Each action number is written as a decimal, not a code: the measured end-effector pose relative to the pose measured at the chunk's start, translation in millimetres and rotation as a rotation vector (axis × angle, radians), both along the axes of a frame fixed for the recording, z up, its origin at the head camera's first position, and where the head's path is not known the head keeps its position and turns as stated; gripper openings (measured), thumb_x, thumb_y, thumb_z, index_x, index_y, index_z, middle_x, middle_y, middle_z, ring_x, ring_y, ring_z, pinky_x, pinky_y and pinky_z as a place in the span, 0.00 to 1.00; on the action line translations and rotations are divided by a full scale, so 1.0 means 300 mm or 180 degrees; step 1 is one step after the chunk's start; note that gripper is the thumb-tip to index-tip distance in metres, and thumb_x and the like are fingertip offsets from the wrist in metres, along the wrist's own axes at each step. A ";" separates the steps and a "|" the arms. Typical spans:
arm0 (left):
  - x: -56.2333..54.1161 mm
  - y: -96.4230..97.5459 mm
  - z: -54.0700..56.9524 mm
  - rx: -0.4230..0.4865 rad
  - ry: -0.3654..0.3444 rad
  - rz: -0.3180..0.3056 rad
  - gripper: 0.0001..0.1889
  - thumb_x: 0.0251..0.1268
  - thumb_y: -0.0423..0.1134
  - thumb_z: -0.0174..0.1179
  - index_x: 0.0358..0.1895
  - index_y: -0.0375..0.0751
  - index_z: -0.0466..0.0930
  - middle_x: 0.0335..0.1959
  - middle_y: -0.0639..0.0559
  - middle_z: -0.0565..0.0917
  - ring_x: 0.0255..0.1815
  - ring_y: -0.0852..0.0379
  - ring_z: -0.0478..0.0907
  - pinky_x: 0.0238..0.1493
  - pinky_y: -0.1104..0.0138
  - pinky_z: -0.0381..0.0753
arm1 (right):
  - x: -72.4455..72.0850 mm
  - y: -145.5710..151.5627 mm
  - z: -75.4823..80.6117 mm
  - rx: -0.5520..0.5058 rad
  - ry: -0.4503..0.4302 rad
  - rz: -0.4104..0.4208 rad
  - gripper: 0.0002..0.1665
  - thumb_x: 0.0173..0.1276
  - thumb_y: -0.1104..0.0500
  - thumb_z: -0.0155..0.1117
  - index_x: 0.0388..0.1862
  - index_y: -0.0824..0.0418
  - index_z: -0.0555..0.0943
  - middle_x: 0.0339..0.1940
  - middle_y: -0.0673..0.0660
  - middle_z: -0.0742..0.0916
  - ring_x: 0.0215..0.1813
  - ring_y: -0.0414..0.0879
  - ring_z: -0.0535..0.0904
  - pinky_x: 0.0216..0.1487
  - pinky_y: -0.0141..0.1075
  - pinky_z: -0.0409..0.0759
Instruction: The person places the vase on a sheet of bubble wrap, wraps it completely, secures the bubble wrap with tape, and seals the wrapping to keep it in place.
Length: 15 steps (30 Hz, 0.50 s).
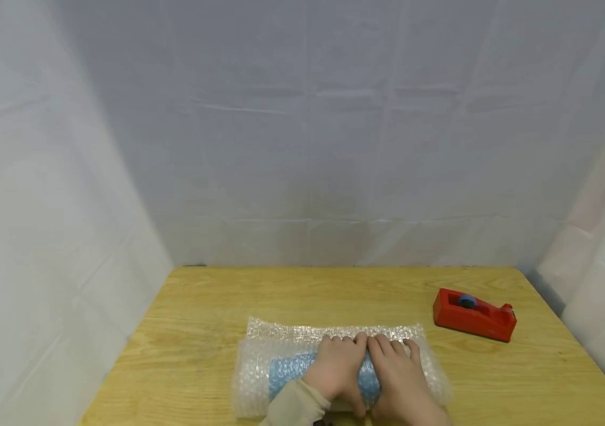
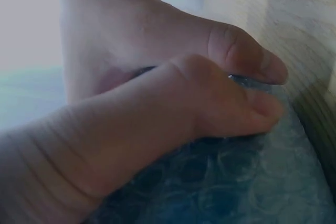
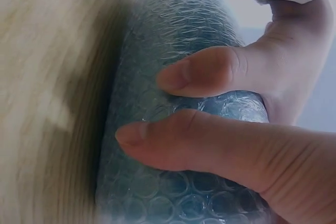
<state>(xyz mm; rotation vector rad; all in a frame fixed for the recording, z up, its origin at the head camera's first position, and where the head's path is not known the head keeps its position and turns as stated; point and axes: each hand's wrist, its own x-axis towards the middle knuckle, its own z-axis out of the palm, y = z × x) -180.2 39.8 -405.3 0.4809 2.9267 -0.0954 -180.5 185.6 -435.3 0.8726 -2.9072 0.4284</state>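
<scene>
A blue cylinder-like object (image 1: 283, 370) lies rolled in clear bubble wrap (image 1: 251, 378) near the table's front edge, its exact kind hidden by the wrap. My left hand (image 1: 337, 365) grips the roll near its middle, fingers over the top and thumb on the near side. Close beside it, my right hand (image 1: 399, 378) holds the roll the same way. Both thumbs press the bubbled surface in the right wrist view, the left thumb (image 3: 202, 72) just above the right thumb (image 3: 168, 140). A flat strip of wrap extends beyond the roll at the far side.
A red tape dispenser (image 1: 473, 316) with a blue-cored roll stands at the right of the wooden table (image 1: 185, 331). White sheeting (image 1: 302, 148) hangs behind the table and along both sides.
</scene>
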 end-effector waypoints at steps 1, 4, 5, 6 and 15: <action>-0.001 -0.004 -0.001 0.0037 -0.0009 -0.0016 0.51 0.15 0.67 0.81 0.50 0.49 0.67 0.36 0.53 0.81 0.37 0.52 0.79 0.46 0.58 0.77 | -0.001 -0.001 0.001 0.0003 -0.0017 0.0003 0.68 0.17 0.40 0.85 0.65 0.61 0.72 0.57 0.57 0.79 0.57 0.58 0.75 0.61 0.63 0.61; -0.007 -0.014 -0.004 0.0125 -0.0017 -0.0067 0.51 0.16 0.67 0.81 0.52 0.51 0.68 0.38 0.54 0.82 0.40 0.51 0.80 0.49 0.58 0.76 | -0.010 -0.003 0.003 0.0025 -0.0014 0.0017 0.67 0.16 0.38 0.85 0.62 0.60 0.73 0.54 0.56 0.79 0.54 0.57 0.75 0.59 0.62 0.62; -0.009 -0.017 -0.004 0.0171 -0.0022 -0.0071 0.51 0.16 0.66 0.81 0.53 0.51 0.69 0.39 0.54 0.82 0.41 0.50 0.80 0.50 0.58 0.76 | -0.013 -0.003 0.004 0.0031 0.0000 0.0023 0.67 0.16 0.38 0.85 0.62 0.60 0.73 0.53 0.56 0.79 0.54 0.57 0.75 0.59 0.62 0.63; -0.011 -0.020 -0.004 0.0216 -0.0032 -0.0072 0.52 0.17 0.66 0.81 0.55 0.51 0.69 0.40 0.54 0.82 0.43 0.50 0.80 0.52 0.57 0.76 | -0.016 -0.003 0.006 0.0028 0.0014 0.0035 0.66 0.15 0.39 0.85 0.61 0.60 0.73 0.52 0.56 0.79 0.54 0.57 0.76 0.58 0.62 0.63; -0.024 -0.038 -0.005 0.0462 -0.0168 -0.0086 0.50 0.17 0.64 0.82 0.55 0.51 0.70 0.36 0.55 0.81 0.36 0.54 0.80 0.43 0.60 0.77 | -0.032 -0.002 0.016 0.0018 -0.0027 0.0101 0.67 0.13 0.42 0.86 0.61 0.63 0.73 0.52 0.58 0.80 0.54 0.57 0.76 0.58 0.62 0.64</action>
